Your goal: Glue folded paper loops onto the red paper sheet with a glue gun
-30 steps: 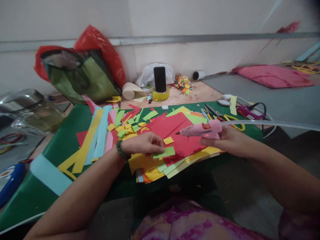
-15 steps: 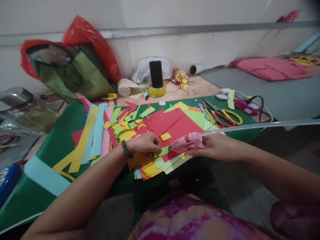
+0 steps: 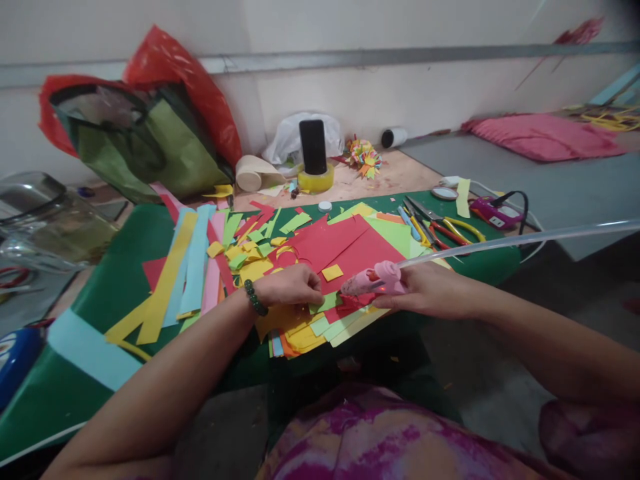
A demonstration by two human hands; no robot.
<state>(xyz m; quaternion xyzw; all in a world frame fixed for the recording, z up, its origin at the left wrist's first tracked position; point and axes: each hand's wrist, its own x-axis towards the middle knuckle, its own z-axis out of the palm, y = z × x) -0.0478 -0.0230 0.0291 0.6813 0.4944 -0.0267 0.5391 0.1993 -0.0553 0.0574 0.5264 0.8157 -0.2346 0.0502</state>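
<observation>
My right hand point(image 3: 430, 290) grips a pink glue gun point(image 3: 373, 280) with a long clear glue stick point(image 3: 520, 239) trailing to the right. Its nozzle points left and down at a small green paper strip point(image 3: 325, 303). My left hand point(image 3: 290, 288), with a dark bead bracelet at the wrist, pinches that strip's left end and holds it on a stack of coloured paper sheets point(image 3: 320, 327). A small yellow square point(image 3: 332, 272) lies on the red sheet point(image 3: 345, 250) just beyond.
Long yellow, blue and pink paper strips point(image 3: 185, 273) lie left on the green mat point(image 3: 100, 373). Scissors and pens point(image 3: 440, 230) sit at the right. A phone on a tape roll point(image 3: 314, 160), a paper flower point(image 3: 365, 157) and a red-green bag point(image 3: 140, 133) stand behind.
My right hand brought the glue gun down and left, from above the red sheet to the green strip. My left hand stayed on the strip. The view shifted slightly.
</observation>
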